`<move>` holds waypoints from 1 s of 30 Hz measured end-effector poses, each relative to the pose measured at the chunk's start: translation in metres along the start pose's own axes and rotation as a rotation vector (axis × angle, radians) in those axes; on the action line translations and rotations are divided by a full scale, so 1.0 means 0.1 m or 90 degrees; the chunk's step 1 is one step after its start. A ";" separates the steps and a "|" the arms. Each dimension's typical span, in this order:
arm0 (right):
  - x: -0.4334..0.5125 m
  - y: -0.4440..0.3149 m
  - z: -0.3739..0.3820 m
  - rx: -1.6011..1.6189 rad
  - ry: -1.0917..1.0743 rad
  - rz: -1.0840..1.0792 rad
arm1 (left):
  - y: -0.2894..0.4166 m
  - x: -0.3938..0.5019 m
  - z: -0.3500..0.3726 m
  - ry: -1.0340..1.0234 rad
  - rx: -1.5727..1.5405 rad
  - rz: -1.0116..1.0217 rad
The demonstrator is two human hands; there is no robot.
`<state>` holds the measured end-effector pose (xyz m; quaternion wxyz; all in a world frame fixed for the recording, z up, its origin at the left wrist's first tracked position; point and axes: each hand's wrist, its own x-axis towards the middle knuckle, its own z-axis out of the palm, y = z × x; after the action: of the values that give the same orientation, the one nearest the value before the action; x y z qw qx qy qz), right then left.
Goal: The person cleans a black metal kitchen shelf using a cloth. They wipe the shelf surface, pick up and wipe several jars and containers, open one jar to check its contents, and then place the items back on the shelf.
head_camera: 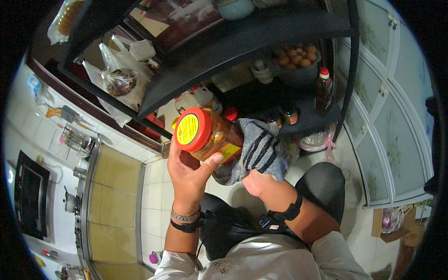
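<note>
My left hand (pixel 190 168) grips a clear plastic jar (pixel 218 134) around its side, thumb towards me. The jar is tilted, its red screw lid (pixel 192 129) with a yellow printed label turned up and to the left. Brownish-orange contents show through the wall. A grey cloth with black stripes (pixel 260 150) lies against the jar's base end. My right hand (pixel 255 182) is inside or behind this cloth, pressing it to the jar; its fingers are hidden by the fabric.
Ahead stands a black shelf rack (pixel 245 56). It bears a pot of eggs (pixel 295 57), a red-capped bottle (pixel 323 91), small dark-lidded jars (pixel 288 113) and white jugs (pixel 206 98). Plastic bags (pixel 120 80) hang at left. Frosted cabinet doors (pixel 395 105) stand right; a cardboard box (pixel 392 225) sits below them.
</note>
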<state>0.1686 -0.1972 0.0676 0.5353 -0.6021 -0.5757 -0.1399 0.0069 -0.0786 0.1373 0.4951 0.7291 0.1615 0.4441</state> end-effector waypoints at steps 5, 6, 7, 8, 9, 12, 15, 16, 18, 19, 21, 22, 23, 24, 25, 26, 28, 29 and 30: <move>-0.04 0.00 -0.07 -0.010 0.008 0.012 | 0.24 0.21 0.05 -0.022 0.000 0.050; -0.06 0.01 -0.09 -0.014 0.011 0.014 | 0.30 0.25 0.07 -0.024 -0.002 0.058; -0.08 0.00 -0.11 -0.018 0.011 0.016 | 0.36 0.29 0.09 -0.026 -0.006 0.066; -0.10 0.01 -0.13 -0.024 0.010 0.021 | 0.43 0.34 0.10 -0.018 0.007 0.063; -0.14 0.00 -0.16 -0.029 0.007 0.027 | 0.49 0.43 0.11 -0.032 0.000 0.083; -0.21 0.00 -0.22 -0.043 0.008 0.036 | 0.72 0.65 0.09 -0.055 -0.012 0.072; -0.25 0.03 -0.25 -0.055 0.009 0.045 | 0.89 0.99 0.02 -0.054 0.016 0.061; -0.24 0.04 -0.25 -0.060 0.010 0.048 | 0.92 1.13 0.00 -0.063 0.016 0.069; -0.22 0.09 -0.26 -0.067 0.017 0.048 | 0.97 1.48 -0.08 -0.071 0.072 0.065; -0.22 0.11 -0.28 -0.072 0.019 0.050 | 0.96 1.66 -0.09 -0.086 0.064 0.080; -0.20 0.19 -0.29 -0.080 0.020 0.051 | 0.92 2.05 -0.12 -0.086 0.059 0.042; -0.19 0.22 -0.30 -0.086 0.020 0.052 | 0.91 2.25 -0.15 -0.090 0.088 0.017; -0.20 0.26 -0.31 -0.094 0.018 0.052 | 0.89 2.44 -0.18 -0.069 0.131 -0.030; -0.22 0.30 -0.32 -0.100 0.015 0.054 | 0.87 2.60 -0.20 -0.085 0.147 -0.043; -0.24 0.34 -0.34 -0.107 0.009 0.054 | 0.84 2.75 -0.23 -0.077 0.176 -0.076; -0.27 0.38 -0.35 -0.116 0.004 0.056 | 0.81 2.91 -0.25 -0.069 0.205 -0.111; -0.34 0.46 -0.37 -0.130 -0.013 0.060 | 0.69 3.22 -0.22 -0.078 0.242 -0.110; -0.38 0.50 -0.37 -0.140 -0.019 0.064 | 0.62 3.35 -0.22 -0.083 0.261 -0.110; -0.43 0.53 -0.38 -0.148 -0.026 0.067 | 0.52 3.47 -0.22 -0.099 0.226 -0.098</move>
<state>0.2175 -0.2388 0.0236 0.4566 -0.6920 -0.5344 -0.1648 0.1707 0.1443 0.3536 0.4026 0.8223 0.2538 0.3118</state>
